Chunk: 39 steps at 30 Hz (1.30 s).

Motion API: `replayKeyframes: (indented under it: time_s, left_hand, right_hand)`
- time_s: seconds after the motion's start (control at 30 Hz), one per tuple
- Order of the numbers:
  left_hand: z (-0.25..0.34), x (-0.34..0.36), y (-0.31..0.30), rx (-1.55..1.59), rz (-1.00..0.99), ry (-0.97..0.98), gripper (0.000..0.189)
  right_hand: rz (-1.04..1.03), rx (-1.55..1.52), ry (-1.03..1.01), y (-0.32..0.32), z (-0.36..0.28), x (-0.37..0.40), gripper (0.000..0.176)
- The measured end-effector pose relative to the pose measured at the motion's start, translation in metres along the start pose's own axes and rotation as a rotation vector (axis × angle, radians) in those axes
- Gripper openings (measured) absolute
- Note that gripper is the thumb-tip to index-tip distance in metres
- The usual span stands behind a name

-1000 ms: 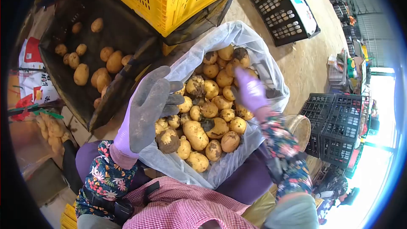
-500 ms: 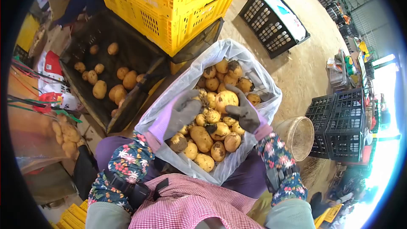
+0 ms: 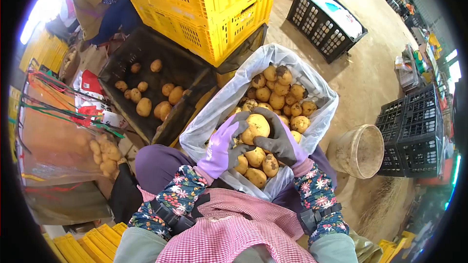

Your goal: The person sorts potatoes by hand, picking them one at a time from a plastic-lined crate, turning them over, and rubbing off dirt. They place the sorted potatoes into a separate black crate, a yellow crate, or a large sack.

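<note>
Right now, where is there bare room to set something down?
The widest bare patch is floor between the white-lined crate, the white-topped black crate, the bucket and the stacked black crates. The black bin has a smaller one beside the yellow crates. It is crowded inside the white-lined crate, where left hand and right hand hold a potato.

Left hand [image 3: 224, 142] facing right hand [image 3: 282, 139], fingers [image 3: 267, 144] curved, forearms [image 3: 181, 191] angled inward
</note>
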<state>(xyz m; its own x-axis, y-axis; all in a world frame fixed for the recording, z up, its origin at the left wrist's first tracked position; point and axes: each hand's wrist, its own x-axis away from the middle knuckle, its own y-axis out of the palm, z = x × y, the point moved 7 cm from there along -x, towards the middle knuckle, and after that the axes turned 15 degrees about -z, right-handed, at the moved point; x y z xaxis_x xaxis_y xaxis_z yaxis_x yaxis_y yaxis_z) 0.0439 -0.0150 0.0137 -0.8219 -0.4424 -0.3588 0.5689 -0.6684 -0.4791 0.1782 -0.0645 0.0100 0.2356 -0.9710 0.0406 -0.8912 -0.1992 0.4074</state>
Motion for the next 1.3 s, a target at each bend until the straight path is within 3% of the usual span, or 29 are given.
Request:
replayKeyframes:
  time_s: [0.07,0.13,0.2,0.23,0.27,0.33,0.37,0.4,0.43,0.47,0.53,0.57,0.6,0.63,0.67,0.73,0.8,0.93,1.0,1.03,1.07,1.1,1.13,1.2,1.23,1.3]
  left_hand:
    - [-0.002,0.009,-0.005,-0.167,0.105,0.017,0.056]
    - [-0.001,0.006,-0.001,-0.227,0.085,-0.035,0.052]
    - [-0.018,0.004,0.004,-0.128,0.065,-0.281,0.054]
    - [-0.025,0.004,0.008,-0.018,0.019,-0.409,0.064]
    - [-0.015,-0.004,0.006,-0.023,0.009,-0.403,0.064]
    - [0.011,-0.016,0.006,-0.395,-0.035,-0.326,0.082]
    - [0.003,-0.017,0.016,-0.277,-0.139,-0.267,0.093]
    - [-0.003,-0.018,0.019,-0.28,-0.143,-0.272,0.093]
    - [-0.009,-0.021,0.023,-0.2,-0.145,-0.27,0.094]
    - [-0.011,-0.025,0.026,-0.121,-0.149,-0.262,0.094]
    - [0.006,-0.031,0.028,-0.196,-0.145,-0.19,0.085]
    - [0.007,-0.034,0.027,0.231,-0.066,-0.307,0.079]
    - [0.001,-0.031,0.031,0.657,0.02,-0.423,0.073]
    - [-0.014,-0.027,0.037,0.914,0.014,-0.435,0.059]
    - [-0.016,-0.027,0.031,0.906,0.019,-0.43,0.059]
    - [-0.018,-0.018,0.039,1.636,0.07,-0.534,0.057]
    - [-0.029,-0.009,0.041,1.567,0.095,-0.59,0.051]
    - [-0.023,-0.003,0.049,1.647,0.163,-0.691,0.049]
    - [-0.009,-0.013,0.023,0.574,-0.059,-0.397,0.058]
    - [-0.029,-0.007,0.026,1.047,0.086,-0.617,0.055]
    - [-0.04,-0.002,0.031,1.517,0.231,-0.834,0.052]
    - [-0.029,-0.025,-0.005,1.315,0.186,-0.662,0.051]
    - [-0.021,-0.048,-0.049,1.242,0.421,-0.557,0.05]
    - [0.021,-0.114,-0.164,0.729,0.463,-0.145,0.051]
    - [0.066,-0.137,-0.215,0.136,0.42,0.169,0.036]
    - [0.058,-0.202,-0.312,-0.306,0.302,0.166,0.037]
  right_hand:
    - [0.01,-0.014,-0.022,0.001,-0.002,-0.001,0.082]
    - [0.05,-0.091,-0.037,-0.004,-0.003,-0.001,0.087]
    - [0.087,-0.119,-0.087,-0.008,-0.005,0.002,0.087]
    - [0.101,-0.085,-0.105,-0.007,-0.01,0.003,0.086]
    - [0.117,-0.054,-0.123,-0.008,-0.012,0.003,0.085]
    - [0.158,0.048,-0.122,-0.011,-0.01,0.004,0.083]
    - [0.183,0.102,-0.076,-0.008,-0.012,0.005,0.079]
    - [0.203,0.163,-0.03,-0.006,-0.013,0.004,0.076]
    - [0.282,0.066,-0.089,-0.007,-0.008,0.004,0.056]
    - [0.283,0.064,-0.095,-0.013,-0.005,0.002,0.056]
    - [0.469,0.153,-0.02,-0.041,0.0,0.009,0.036]
    - [0.583,0.007,0.097,-0.045,0.0,0.018,0.025]
    - [0.574,-0.062,0.13,-0.047,0.002,0.021,0.025]
    - [0.588,-0.008,0.058,-0.047,-0.004,0.023,0.026]
    - [0.593,0.05,-0.015,-0.045,-0.009,0.023,0.026]
    - [0.576,0.207,-0.126,-0.052,-0.007,0.022,0.031]
    - [0.501,0.215,-0.13,-0.044,-0.008,0.016,0.035]
    - [0.148,0.824,-0.129,0.008,-0.038,0.002,0.047]
    - [0.172,0.575,-0.145,-0.007,-0.012,-0.001,0.038]
    - [0.313,0.324,0.101,-0.03,0.011,0.003,0.031]
    - [0.419,0.391,0.105,-0.04,0.005,0.011,0.031]
    - [0.486,0.31,0.057,-0.047,0.002,0.017,0.031]
    - [0.55,0.225,0.013,-0.054,0.001,0.023,0.032]
    - [0.567,0.258,0.009,-0.06,-0.001,0.026,0.032]
    - [0.585,0.27,0.001,-0.06,-0.003,0.027,0.032]
    - [0.606,0.284,0.012,-0.065,0.0,0.027,0.031]
